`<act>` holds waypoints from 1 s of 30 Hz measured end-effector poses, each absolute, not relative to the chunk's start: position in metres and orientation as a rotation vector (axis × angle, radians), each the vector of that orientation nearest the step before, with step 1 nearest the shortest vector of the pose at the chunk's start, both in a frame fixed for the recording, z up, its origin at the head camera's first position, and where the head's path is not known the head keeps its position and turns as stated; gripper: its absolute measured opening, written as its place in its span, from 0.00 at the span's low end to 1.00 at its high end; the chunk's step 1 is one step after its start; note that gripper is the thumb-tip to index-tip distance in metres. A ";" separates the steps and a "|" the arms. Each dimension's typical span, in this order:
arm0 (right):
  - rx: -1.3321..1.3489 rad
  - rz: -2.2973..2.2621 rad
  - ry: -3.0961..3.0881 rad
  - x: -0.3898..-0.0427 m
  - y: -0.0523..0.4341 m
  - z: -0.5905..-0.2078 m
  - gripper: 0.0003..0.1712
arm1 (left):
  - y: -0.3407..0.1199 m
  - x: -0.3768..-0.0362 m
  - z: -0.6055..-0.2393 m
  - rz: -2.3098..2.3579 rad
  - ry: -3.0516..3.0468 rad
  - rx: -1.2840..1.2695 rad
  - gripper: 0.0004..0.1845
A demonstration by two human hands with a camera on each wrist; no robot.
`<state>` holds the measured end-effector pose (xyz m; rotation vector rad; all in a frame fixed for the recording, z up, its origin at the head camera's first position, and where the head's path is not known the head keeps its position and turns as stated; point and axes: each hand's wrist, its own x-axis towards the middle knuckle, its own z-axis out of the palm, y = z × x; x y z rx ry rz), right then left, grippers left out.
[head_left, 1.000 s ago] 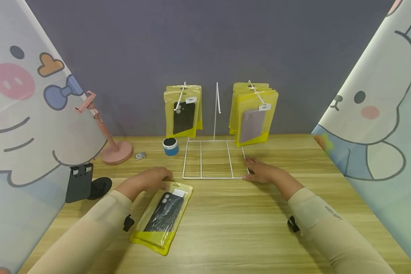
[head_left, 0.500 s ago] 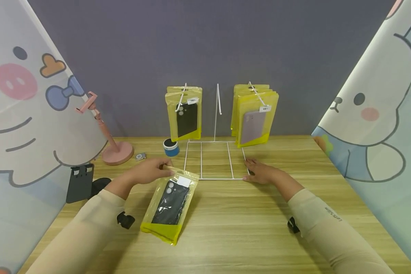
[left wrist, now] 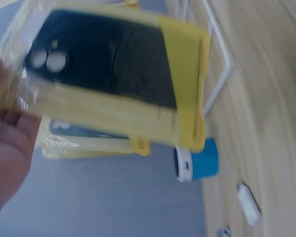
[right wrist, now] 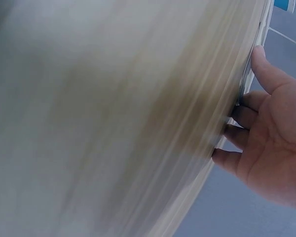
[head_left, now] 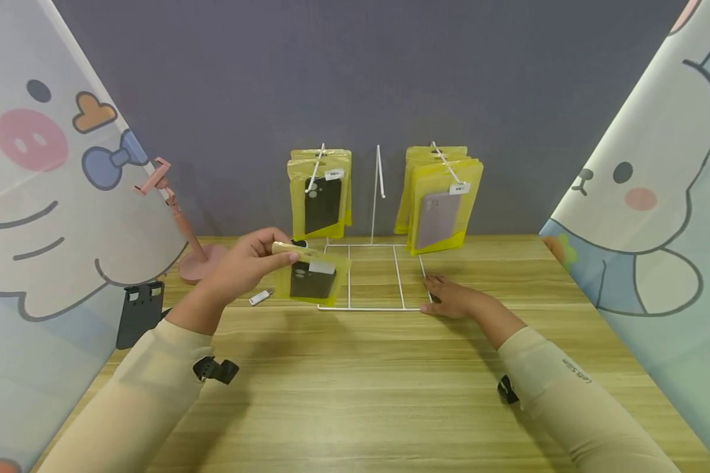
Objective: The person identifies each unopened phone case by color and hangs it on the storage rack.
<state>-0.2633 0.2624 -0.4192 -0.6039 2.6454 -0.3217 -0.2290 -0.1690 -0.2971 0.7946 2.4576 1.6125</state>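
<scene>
My left hand (head_left: 245, 263) pinches the top edge of a clear-and-yellow bag with a black phone case (head_left: 312, 282) inside. The bag is off the table, over the left part of a white wire display rack (head_left: 400, 282). In the left wrist view the bagged phone case (left wrist: 108, 64) looms large, its yellow bottom toward the table. Fingers spread, my right hand (head_left: 452, 295) rests at the rack's front right corner; in the right wrist view its fingertips touch the tabletop. Bagged black cases (head_left: 322, 207) hang on the rack's left hook, bagged purple cases (head_left: 438, 220) on the right one.
The rack's middle hook (head_left: 380, 172) is bare. To the left stand a pink phone stand (head_left: 180, 220) and a black one (head_left: 139, 318). A white stick (head_left: 261, 297) lies by my left wrist. A blue-and-white cylinder (left wrist: 204, 159) is mostly hidden in the head view.
My left hand has lifted the bagged black case from the table and carried it forward and up toward the rack, tilting it. The right hand stays at the rack's corner.
</scene>
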 end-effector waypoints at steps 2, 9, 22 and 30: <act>-0.594 -0.328 2.644 -0.263 0.263 -0.419 0.50 | -0.162 -0.230 -0.290 1.670 2.529 0.760 0.10; -0.599 -0.329 2.651 -0.262 0.262 -0.419 0.50 | -0.144 -0.235 -0.271 1.858 2.660 0.596 0.15; -0.598 -0.316 2.638 -0.264 0.262 -0.418 0.51 | -0.136 -0.252 -0.257 2.049 2.716 0.586 0.15; -0.596 -0.323 2.641 -0.264 0.262 -0.419 0.51 | -0.135 -0.261 -0.256 2.121 2.647 0.597 0.12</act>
